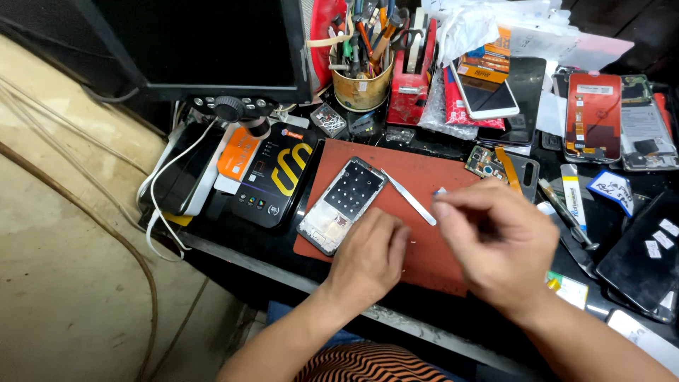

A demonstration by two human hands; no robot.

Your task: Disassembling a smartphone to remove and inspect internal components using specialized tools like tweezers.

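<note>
Head view: phone frame (342, 205) lies stripped on your red mat (424, 177), tweezers (409, 197) beside. Left hand (371, 258) curled, resting empty; right hand (495, 240) pinching a tiny white part (440, 191), unplaced.

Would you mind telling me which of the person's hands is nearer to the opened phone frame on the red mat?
Left. The left hand rests on the red mat just beside the phone frame; the right hand is farther right, pinching something small.
</note>
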